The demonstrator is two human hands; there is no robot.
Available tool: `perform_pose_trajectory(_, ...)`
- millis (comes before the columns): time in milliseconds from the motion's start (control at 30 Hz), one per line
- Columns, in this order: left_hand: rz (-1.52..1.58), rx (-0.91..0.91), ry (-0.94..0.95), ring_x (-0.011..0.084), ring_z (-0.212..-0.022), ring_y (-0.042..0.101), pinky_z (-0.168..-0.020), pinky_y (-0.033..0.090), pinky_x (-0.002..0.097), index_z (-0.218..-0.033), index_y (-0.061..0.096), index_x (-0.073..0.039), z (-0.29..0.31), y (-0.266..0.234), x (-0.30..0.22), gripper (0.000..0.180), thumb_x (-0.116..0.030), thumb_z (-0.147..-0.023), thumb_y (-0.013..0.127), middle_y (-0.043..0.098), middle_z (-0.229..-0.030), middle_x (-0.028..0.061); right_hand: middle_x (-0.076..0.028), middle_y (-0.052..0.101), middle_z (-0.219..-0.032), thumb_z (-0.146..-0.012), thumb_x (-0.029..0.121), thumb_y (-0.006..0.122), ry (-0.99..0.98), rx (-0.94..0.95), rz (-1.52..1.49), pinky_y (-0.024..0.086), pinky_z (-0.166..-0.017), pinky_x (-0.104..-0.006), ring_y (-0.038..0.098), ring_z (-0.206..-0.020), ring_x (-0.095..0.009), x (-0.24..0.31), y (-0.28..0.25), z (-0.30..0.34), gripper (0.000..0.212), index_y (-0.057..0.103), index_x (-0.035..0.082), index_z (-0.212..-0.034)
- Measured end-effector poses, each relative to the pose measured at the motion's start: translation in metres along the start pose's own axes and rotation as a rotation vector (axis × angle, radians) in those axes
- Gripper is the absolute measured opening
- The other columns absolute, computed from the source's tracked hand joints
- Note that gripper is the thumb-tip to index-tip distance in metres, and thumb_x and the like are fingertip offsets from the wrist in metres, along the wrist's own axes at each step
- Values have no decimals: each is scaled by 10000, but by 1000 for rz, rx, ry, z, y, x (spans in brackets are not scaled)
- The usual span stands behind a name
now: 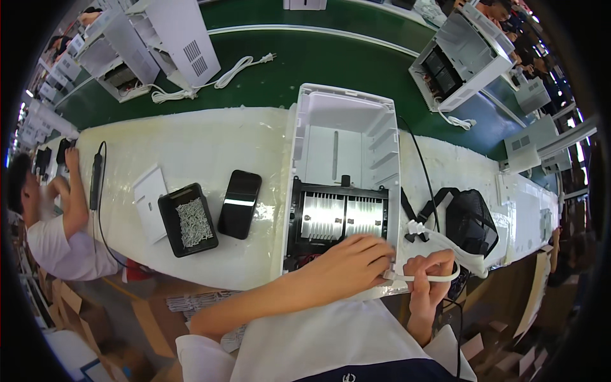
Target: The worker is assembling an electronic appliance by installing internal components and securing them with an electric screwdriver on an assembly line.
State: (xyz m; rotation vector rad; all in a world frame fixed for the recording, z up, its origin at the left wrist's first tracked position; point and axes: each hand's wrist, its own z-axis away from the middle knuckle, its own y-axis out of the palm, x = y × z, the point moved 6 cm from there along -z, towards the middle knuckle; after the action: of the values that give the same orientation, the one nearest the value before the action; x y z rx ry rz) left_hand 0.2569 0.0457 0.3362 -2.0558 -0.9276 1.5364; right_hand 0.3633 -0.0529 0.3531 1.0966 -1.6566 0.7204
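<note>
Currently, a white cord [442,279] is pinched between the thumb and curled fingers of the right hand [428,275], just beside the lower right corner of a white housing [316,153]. The left hand [361,261] is laid across the housing's lower end, its fingers bent together near the cord's end; whether anything is gripped by it cannot be told. Inside the housing, finned metal panels [321,216] are set in a black frame. To the right, a black bag [470,219] is seen on the pale surface [121,140]. To the left are placed a black phone [239,204], a black tray [167,216] filled with screws [194,223], and a flat white panel [147,202]. Beyond, more housings are stood along a green strip [286,70].
</note>
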Motion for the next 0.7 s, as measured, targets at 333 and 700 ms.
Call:
perform_pose_trajectory(333,-268,96,-78,180,-862,489,-787,348,331,-948,562,-97,-6,1,0,180,-250,-898,644,509,-848,17,-5,417,-628,-993,29,463,264,-200,117,247,-480,-220,339,-509,-43,-57,-36,36,143,339,57,-1058)
perform_pose_trajectory(700,-278,260,-95,184,-843,487,-773,353,322,-963,538,-81,-25,19,-2,144,-153,-879,630,492,-854,22,-50,555,-795,-872,-91,622,385,-208,-161,385,-529,-202,506,-613,-59,-72,-39,44,273,428,34,-1018)
